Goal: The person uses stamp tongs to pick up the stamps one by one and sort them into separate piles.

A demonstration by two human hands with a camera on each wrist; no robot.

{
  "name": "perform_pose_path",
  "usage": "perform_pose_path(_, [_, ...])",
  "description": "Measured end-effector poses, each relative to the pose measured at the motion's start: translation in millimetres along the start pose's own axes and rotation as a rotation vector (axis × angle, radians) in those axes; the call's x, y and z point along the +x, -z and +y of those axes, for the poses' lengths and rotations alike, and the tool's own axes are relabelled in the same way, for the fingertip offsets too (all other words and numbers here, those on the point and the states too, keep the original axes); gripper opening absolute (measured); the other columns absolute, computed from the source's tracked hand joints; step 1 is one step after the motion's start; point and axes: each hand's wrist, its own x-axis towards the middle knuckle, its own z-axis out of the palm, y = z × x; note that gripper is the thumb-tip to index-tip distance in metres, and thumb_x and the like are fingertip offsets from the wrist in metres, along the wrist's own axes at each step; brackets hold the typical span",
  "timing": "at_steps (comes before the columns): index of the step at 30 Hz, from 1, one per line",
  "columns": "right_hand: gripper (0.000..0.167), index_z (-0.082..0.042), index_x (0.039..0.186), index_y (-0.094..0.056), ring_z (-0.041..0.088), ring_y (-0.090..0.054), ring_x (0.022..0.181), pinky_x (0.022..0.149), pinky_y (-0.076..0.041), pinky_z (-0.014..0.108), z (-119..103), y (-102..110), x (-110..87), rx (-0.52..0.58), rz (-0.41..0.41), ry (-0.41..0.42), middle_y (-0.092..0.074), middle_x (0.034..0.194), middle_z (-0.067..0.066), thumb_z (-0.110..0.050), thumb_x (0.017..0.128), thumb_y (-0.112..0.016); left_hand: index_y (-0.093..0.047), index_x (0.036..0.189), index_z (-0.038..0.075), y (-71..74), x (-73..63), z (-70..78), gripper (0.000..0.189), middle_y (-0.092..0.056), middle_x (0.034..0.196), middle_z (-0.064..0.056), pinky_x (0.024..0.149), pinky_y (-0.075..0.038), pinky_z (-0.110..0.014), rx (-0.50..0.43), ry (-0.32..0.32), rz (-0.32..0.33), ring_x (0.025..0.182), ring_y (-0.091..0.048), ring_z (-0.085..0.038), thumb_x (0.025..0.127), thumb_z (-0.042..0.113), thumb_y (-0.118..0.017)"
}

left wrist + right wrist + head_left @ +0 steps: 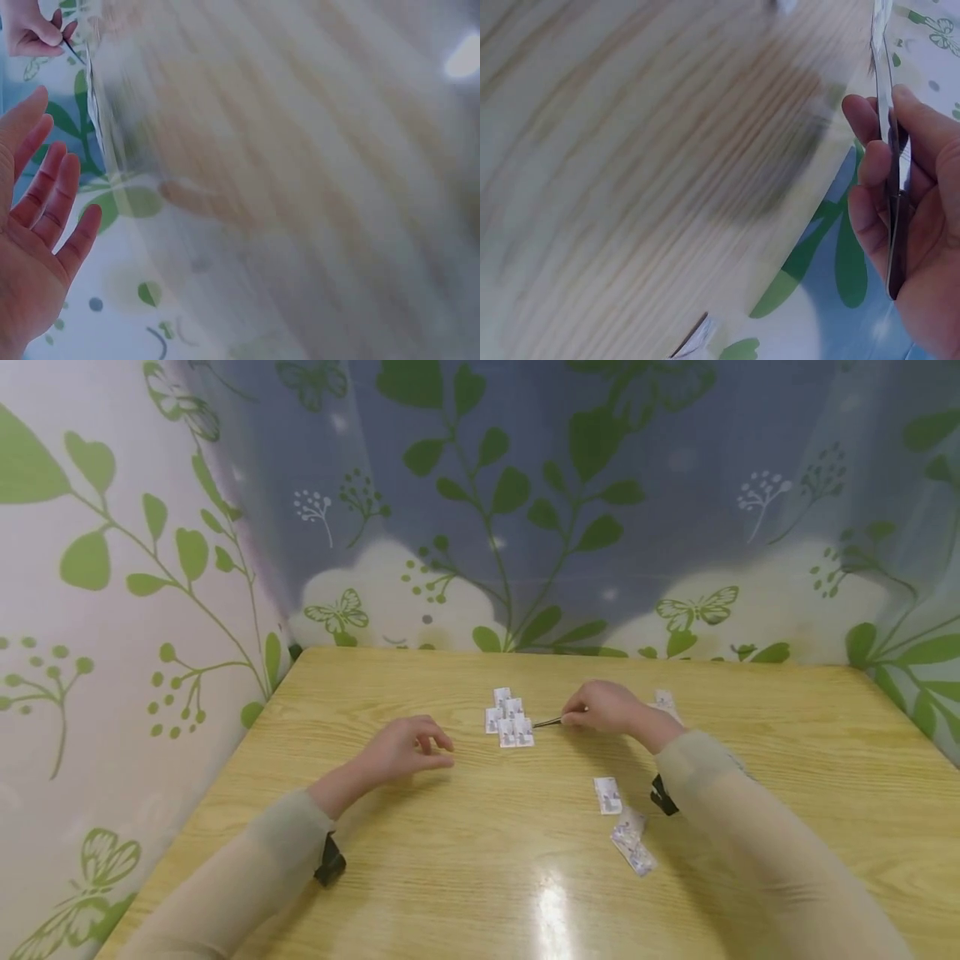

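My right hand (606, 706) pinches slim metal tweezers (897, 247) between thumb and fingers. The tips point left and overlap the right edge of a cluster of small white printed squares (507, 732), which lie close together and partly over one another near the table's middle. To the left of that cluster my left hand (393, 750) hovers with fingers apart and loosely bent, holding nothing. In the left wrist view, that same left hand (41, 240) shows its palm and spread fingers.
On the wooden table (450, 860), a single printed square (607, 795) and a small overlapping pile (634, 847) lie in front of the right forearm. More squares (663, 698) show partly behind the right wrist. Patterned cloth (510, 527) hangs at the back and left.
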Motion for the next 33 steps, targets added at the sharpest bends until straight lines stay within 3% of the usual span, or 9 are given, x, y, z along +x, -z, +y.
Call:
perform_pose_path(3, [0.02, -0.008, 0.103, -0.076, 0.009, -0.06, 0.072, 0.072, -0.05, 0.036, 2.6, 2.0, -7.4, 0.007, 0.01, 0.002, -0.071, 0.085, -0.002, -0.022, 0.095, -0.063, -0.074, 0.094, 0.012, -4.7, 6.4, 4.5, 0.018, -0.065, 0.089, 0.004, 0.063, -0.048, -0.027, 0.014, -0.012, -0.018, 0.074, -0.059, -0.007, 0.082, 0.025, -0.079])
perform_pose_path(11, [0.021, -0.006, 0.102, -0.075, 0.01, -0.06, 0.07, 0.067, -0.05, 0.034, 10.2, 9.2, -39.6, 0.052, 0.017, 0.046, -0.071, 0.085, 0.0, -0.02, 0.097, -0.061, -0.074, 0.095, 0.013, -19.8, 29.5, 27.0, 0.017, -0.065, 0.092, 0.005, 0.068, -0.047, -0.026, 0.034, -0.129, -0.063, 0.073, -0.059, -0.006, 0.083, 0.025, -0.078])
perform_pose_path(16, [0.019, -0.006, 0.097, -0.074, 0.007, -0.048, 0.058, 0.059, -0.042, 0.031, 17.2, 12.6, -66.3, 0.073, 0.019, 0.08, -0.067, 0.078, -0.003, -0.02, 0.097, -0.06, -0.074, 0.096, 0.014, -33.2, 43.2, 48.7, 0.017, -0.064, 0.094, 0.006, 0.07, -0.047, -0.026, 0.043, -0.132, -0.145, 0.075, -0.06, -0.007, 0.085, 0.027, -0.077])
perform_pose_path(21, [0.016, -0.011, 0.09, -0.073, 0.005, -0.043, 0.056, 0.058, -0.039, 0.03, 28.8, 14.9, -91.4, 0.074, 0.028, 0.086, -0.064, 0.076, -0.006, -0.019, 0.097, -0.06, -0.074, 0.099, 0.016, -51.7, 56.7, 67.7, 0.018, -0.063, 0.094, 0.008, 0.068, -0.046, -0.025, 0.062, -0.158, -0.225, 0.075, -0.058, -0.005, 0.086, 0.028, -0.075])
perform_pose_path(25, [0.016, -0.013, 0.089, -0.072, 0.004, -0.046, 0.059, 0.059, -0.041, 0.03, 35.6, 16.0, -107.9, 0.073, 0.026, 0.087, -0.064, 0.076, -0.008, -0.02, 0.097, -0.06, -0.074, 0.101, 0.018, -66.2, 65.7, 80.9, 0.019, -0.062, 0.096, 0.01, 0.066, -0.046, -0.022, 0.07, -0.184, -0.284, 0.075, -0.056, -0.002, 0.087, 0.03, -0.075])
perform_pose_path(33, [0.019, -0.009, 0.102, -0.074, 0.003, -0.059, 0.073, 0.065, -0.049, 0.03, 40.0, 10.6, -134.4, 0.097, 0.012, 0.05, -0.066, 0.083, -0.012, -0.022, 0.096, -0.061, -0.073, 0.103, 0.019, -88.2, 81.6, 104.4, 0.018, -0.061, 0.096, 0.011, 0.07, -0.045, -0.016, 0.075, -0.238, -0.373, 0.079, -0.056, 0.001, 0.088, 0.029, -0.073])
